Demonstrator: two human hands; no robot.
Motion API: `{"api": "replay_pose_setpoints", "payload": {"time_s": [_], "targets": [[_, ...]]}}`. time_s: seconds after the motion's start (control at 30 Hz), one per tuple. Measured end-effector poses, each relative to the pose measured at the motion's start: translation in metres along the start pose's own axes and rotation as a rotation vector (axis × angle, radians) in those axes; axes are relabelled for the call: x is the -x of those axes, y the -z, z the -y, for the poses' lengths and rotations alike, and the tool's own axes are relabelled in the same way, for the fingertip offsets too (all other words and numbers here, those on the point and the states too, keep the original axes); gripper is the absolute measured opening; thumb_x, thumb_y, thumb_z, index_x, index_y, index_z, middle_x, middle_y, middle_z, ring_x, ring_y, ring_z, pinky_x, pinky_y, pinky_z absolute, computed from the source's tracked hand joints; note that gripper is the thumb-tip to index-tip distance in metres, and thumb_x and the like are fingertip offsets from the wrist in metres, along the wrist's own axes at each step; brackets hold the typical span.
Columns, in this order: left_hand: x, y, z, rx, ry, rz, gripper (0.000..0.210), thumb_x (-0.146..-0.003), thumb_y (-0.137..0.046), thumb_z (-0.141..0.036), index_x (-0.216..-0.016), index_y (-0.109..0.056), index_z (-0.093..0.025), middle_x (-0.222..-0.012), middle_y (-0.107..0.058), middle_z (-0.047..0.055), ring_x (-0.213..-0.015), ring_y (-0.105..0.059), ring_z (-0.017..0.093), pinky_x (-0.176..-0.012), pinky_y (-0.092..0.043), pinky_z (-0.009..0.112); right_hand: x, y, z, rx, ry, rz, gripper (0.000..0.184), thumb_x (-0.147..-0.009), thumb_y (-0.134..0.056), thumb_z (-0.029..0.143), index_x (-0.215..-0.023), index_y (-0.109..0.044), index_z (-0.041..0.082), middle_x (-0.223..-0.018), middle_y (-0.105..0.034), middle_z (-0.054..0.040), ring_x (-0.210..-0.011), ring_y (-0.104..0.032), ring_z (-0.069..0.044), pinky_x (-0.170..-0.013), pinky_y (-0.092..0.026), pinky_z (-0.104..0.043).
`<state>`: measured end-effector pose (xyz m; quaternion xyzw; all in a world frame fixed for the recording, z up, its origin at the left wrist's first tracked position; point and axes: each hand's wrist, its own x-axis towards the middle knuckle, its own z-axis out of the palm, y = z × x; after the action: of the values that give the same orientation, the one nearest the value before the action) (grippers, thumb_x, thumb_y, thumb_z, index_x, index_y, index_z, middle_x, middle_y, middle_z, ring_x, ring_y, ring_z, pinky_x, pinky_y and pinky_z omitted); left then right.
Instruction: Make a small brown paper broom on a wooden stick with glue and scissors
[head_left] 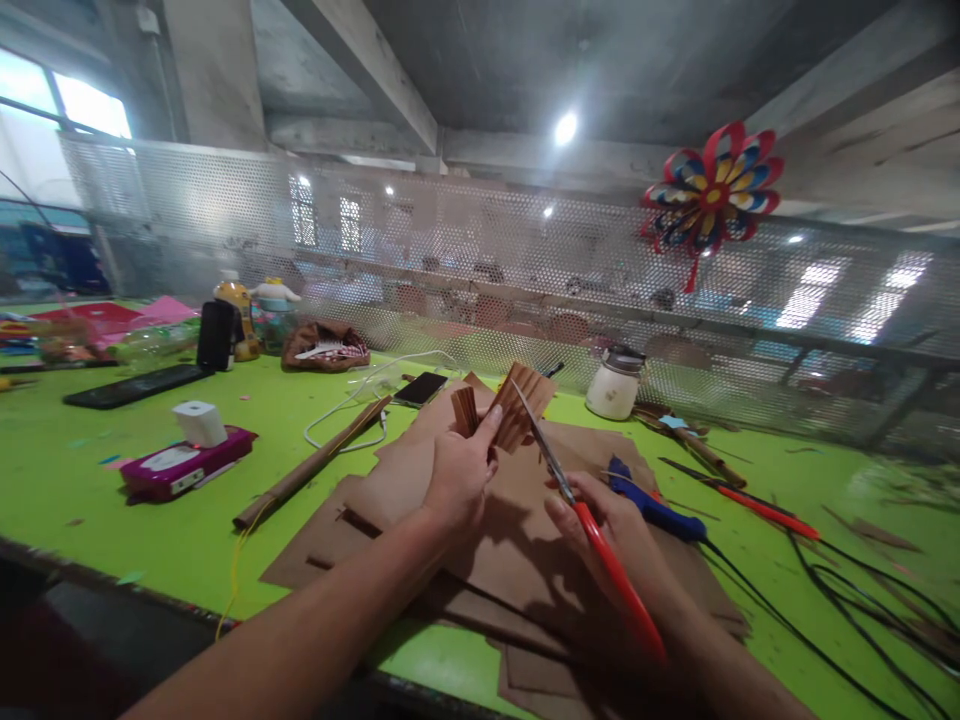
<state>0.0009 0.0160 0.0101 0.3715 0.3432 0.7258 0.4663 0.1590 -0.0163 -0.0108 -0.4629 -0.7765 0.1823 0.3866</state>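
My left hand (463,470) grips a piece of brown striped cardboard (527,405) between thumb and fingers, raised above the work surface. A smaller folded strip of the same brown material (465,410) shows just left of my thumb. In my right hand (592,525) is a pair of scissors (609,560) with red handles. Its metal blades point up and left, against the right side of the cardboard piece; whether they cut into it I cannot tell. Under both hands lie brown cardboard sheets (420,470), with dark strips on them.
A blue glue gun (660,512) and a red-handled tool (772,508) with black cords lie on the right. A white jar (613,385), a phone (421,389) and a cable stand behind. Left are a rolled tube (315,465) and a purple power strip (187,465) on the green table (281,560).
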Motion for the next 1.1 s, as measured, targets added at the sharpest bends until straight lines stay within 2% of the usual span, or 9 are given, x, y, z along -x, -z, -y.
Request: {"api": "replay_pose_setpoints", "payload": {"time_s": [0.23,0.43,0.6,0.77,0.9,1.1], "targets": [[-0.002,0.001,0.001,-0.021,0.000,-0.019,0.023,-0.068,-0.069,-0.034,-0.074,-0.055,-0.017,-0.046,-0.049,-0.005,-0.033,-0.030,0.004,-0.034,-0.016,0.019,0.002,-0.002,-0.004,-0.068,-0.069,0.011,0.038,-0.080,-0.052,0.049,-0.097,-0.064,0.018,-0.066,-0.063,-0.0022,-0.054,-0.054,-0.015,-0.048,-0.043,-0.022],[-0.003,0.001,0.001,-0.022,-0.003,-0.005,0.020,-0.071,-0.066,-0.033,-0.077,-0.058,-0.015,-0.052,-0.053,-0.003,-0.035,-0.032,0.004,-0.036,-0.016,0.019,0.003,-0.005,-0.005,-0.126,-0.083,0.000,0.037,-0.081,-0.052,0.047,-0.094,-0.066,0.016,-0.062,-0.061,-0.0019,-0.046,-0.050,-0.012,-0.043,-0.040,-0.020],[-0.002,0.001,0.000,-0.024,0.015,0.023,0.022,-0.071,-0.067,-0.035,-0.075,-0.057,-0.016,-0.051,-0.054,-0.003,-0.035,-0.032,0.004,-0.037,-0.015,0.020,0.005,0.000,0.005,-0.114,-0.060,-0.012,0.032,-0.081,-0.053,0.043,-0.094,-0.065,0.017,-0.071,-0.065,-0.0041,-0.055,-0.056,-0.015,-0.049,-0.045,-0.023],[0.000,0.001,0.001,-0.046,0.041,0.050,0.029,-0.064,-0.072,-0.039,-0.075,-0.059,-0.016,-0.044,-0.048,-0.006,-0.035,-0.031,0.005,-0.037,-0.019,0.020,0.005,0.008,0.017,-0.057,0.001,-0.032,0.028,-0.081,-0.052,0.043,-0.091,-0.065,0.021,-0.079,-0.067,-0.0061,-0.065,-0.059,-0.019,-0.060,-0.048,-0.028],[0.004,0.001,0.002,-0.091,0.074,0.090,0.032,-0.066,-0.071,-0.042,-0.080,-0.062,-0.015,-0.042,-0.044,-0.006,-0.035,-0.029,0.004,-0.038,-0.018,0.019,0.004,0.006,0.012,-0.058,-0.001,-0.027,0.029,-0.082,-0.050,0.042,-0.096,-0.061,0.019,-0.083,-0.067,-0.0055,-0.066,-0.059,-0.018,-0.062,-0.048,-0.027],[0.008,0.000,-0.001,-0.105,0.033,0.121,0.034,-0.066,-0.071,-0.043,-0.082,-0.065,-0.013,-0.042,-0.044,-0.005,-0.035,-0.028,0.004,-0.037,-0.018,0.020,0.005,0.003,0.012,-0.101,-0.024,-0.022,0.035,-0.085,-0.046,0.046,-0.099,-0.058,0.016,-0.084,-0.065,-0.0063,-0.069,-0.058,-0.017,-0.061,-0.047,-0.025]]}}
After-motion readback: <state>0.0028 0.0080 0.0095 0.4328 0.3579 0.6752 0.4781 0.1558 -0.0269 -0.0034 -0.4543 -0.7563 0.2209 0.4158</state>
